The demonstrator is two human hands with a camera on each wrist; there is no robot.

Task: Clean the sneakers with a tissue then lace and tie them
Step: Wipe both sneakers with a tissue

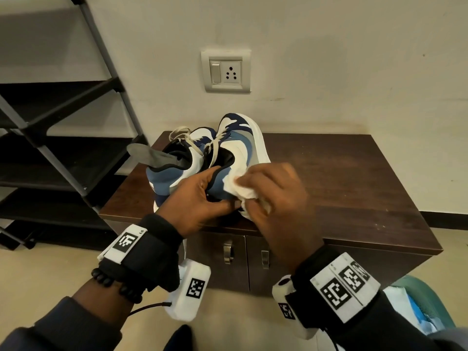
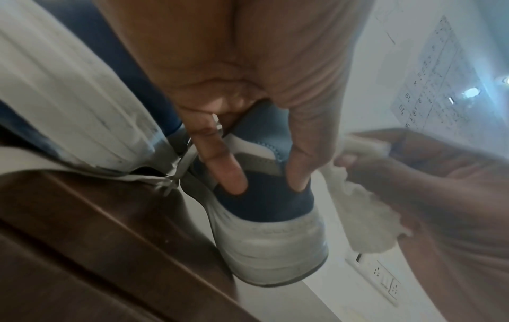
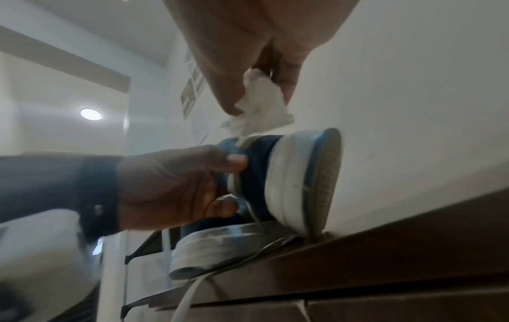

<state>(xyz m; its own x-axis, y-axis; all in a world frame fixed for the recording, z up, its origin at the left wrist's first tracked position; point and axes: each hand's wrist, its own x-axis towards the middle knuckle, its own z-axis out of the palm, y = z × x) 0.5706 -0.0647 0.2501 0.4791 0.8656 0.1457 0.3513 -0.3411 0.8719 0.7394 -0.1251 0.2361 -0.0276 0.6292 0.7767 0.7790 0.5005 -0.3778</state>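
Sneaker (image 1: 235, 153) under cleaning: blue, white and grey, tipped on its side on the brown cabinet (image 1: 342, 178), sole turned away from the person, heel end towards both hands. The left hand (image 1: 200, 196) is clamped on the heel collar: in the left wrist view, fingers (image 2: 220, 161) curl round the blue heel panel from above. The right hand (image 1: 271, 196) pinches a crumpled white tissue (image 1: 240, 188), pressed to the upper just beside the left thumb; the right wrist view shows the tissue (image 3: 258, 109) bunched between thumb and fingers, touching the collar edge.

The second sneaker (image 1: 174, 160) lies just left of the held one, touching it, with a grey insole (image 1: 149, 154) sticking out of its mouth. Cream laces (image 1: 192, 143) hang loose across both; one trails off the cabinet edge below the hands.

Assessment: the shoe looks light, with a thick, stiff sole and a padded, yielding upper. The heel collar is the sound place to hold, being firm enough to brace against wiping pressure. The smooth white panels may slide under a loose grip. The tissue is soft and thin, likely to tear or shed on the rough sole edge, so moderate pressure is advised. Loose laces may snag when the shoe is turned.

Stage judged: cleaning in hand; lacing not yet begun.
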